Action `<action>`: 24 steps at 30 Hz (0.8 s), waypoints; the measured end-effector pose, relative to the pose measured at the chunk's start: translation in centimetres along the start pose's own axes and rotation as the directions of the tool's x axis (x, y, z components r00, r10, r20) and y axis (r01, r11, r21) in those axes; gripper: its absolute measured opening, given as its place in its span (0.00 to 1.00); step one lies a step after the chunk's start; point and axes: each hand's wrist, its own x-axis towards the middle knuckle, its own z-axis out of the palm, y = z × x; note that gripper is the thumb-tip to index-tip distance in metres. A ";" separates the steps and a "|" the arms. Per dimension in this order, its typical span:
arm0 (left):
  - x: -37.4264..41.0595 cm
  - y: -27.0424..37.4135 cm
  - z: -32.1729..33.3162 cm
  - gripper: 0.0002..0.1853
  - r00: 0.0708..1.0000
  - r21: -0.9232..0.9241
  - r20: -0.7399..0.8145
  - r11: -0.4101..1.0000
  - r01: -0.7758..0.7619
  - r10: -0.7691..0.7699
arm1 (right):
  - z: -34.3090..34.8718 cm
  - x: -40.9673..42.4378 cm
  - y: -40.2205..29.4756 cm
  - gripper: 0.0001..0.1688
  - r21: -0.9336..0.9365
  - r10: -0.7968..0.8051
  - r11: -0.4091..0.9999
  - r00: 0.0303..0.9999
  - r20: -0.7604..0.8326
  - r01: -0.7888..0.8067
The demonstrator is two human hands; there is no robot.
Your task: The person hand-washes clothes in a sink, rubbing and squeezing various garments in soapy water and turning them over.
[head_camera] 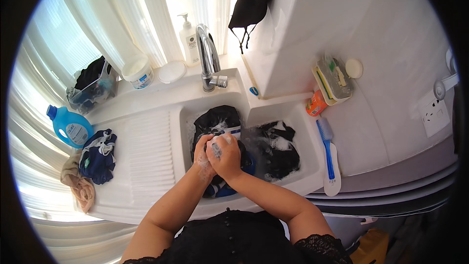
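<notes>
My left hand (203, 156) and my right hand (225, 156) press together over the left basin (185, 121) of a white laundry sink. Suds coat both hands. Their fingers close around part of a soapy dark garment (218, 115), mostly hidden under the palms. A white and blue band shows on the cloth just beyond the knuckles. Under my wrists lie more dark and blue fabrics (220, 189). In the right basin (309, 146), black clothing (280, 154) soaks in foamy water.
A chrome faucet (209, 55) rises behind the basins. Left of the ribbed washboard (151, 154) are navy clothes (98, 161) and a blue detergent bottle (73, 126). A blue brush (326, 146) lies on the right ledge near an orange container (316, 103). A black cloth item (254, 0) hangs above.
</notes>
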 end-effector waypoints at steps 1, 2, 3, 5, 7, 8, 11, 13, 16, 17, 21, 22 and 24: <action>-1.0 1.0 -0.4 0.14 0.956 -0.072 0.205 0.971 0.227 -0.208 | -1.1 -0.3 -2.7 0.08 0.086 -0.051 0.996 0.973 0.226 0.032; -0.1 1.3 -1.5 0.13 0.977 -0.053 0.161 0.988 0.147 -0.137 | -0.6 -0.2 -1.8 0.09 0.150 -0.058 0.988 0.975 0.212 0.026; 0.8 1.3 -2.6 0.12 0.990 -0.029 0.119 0.997 0.076 -0.072 | 0.1 -0.3 0.0 0.10 0.206 -0.059 0.978 0.979 0.196 0.017; -0.3 0.6 1.4 0.10 0.929 0.074 -0.341 0.990 -0.122 0.140 | 0.6 0.2 4.6 0.12 0.062 0.241 0.965 0.955 0.172 -0.254; -1.1 2.1 2.3 0.10 0.928 0.185 -0.247 0.954 -0.236 0.278 | -1.1 0.9 4.3 0.13 0.078 0.355 0.921 0.903 0.241 -0.383; -2.0 2.9 3.5 0.10 0.917 0.199 -0.156 0.921 -0.335 0.367 | -2.1 1.0 3.0 0.13 0.141 0.333 0.912 0.896 0.293 -0.385; -3.4 4.1 4.7 0.21 0.828 0.326 0.130 0.765 -0.556 0.546 | -3.6 0.9 1.8 0.22 0.335 0.228 0.867 0.892 0.390 -0.368; -4.1 3.7 5.7 0.26 0.839 0.364 0.208 0.756 -0.544 0.503 | -3.7 2.0 -0.1 0.27 0.441 0.193 0.836 0.927 0.323 -0.328; -3.2 2.4 5.2 0.32 0.865 0.326 0.288 0.808 -0.491 0.410 | -4.0 2.1 1.3 0.30 0.249 0.354 0.846 0.846 0.398 -0.471; -3.2 2.3 4.6 0.32 0.923 0.273 0.229 0.890 -0.366 0.309 | -4.3 2.0 1.9 0.29 0.158 0.413 0.840 0.801 0.434 -0.519; -2.7 0.9 -0.3 0.37 0.973 -0.049 0.190 0.988 0.144 -0.132 | -5.9 2.0 0.0 0.15 0.059 0.400 0.869 0.767 0.503 -0.492; -2.0 0.2 -1.8 0.38 0.973 -0.051 0.214 0.994 0.095 -0.082 | -6.1 1.7 -0.6 0.13 0.154 0.250 0.895 0.759 0.601 -0.418; -0.9 0.1 -2.4 0.36 0.964 -0.024 0.257 0.996 0.080 -0.072 | -6.3 1.2 -1.9 0.13 0.270 0.062 0.880 0.658 0.751 -0.391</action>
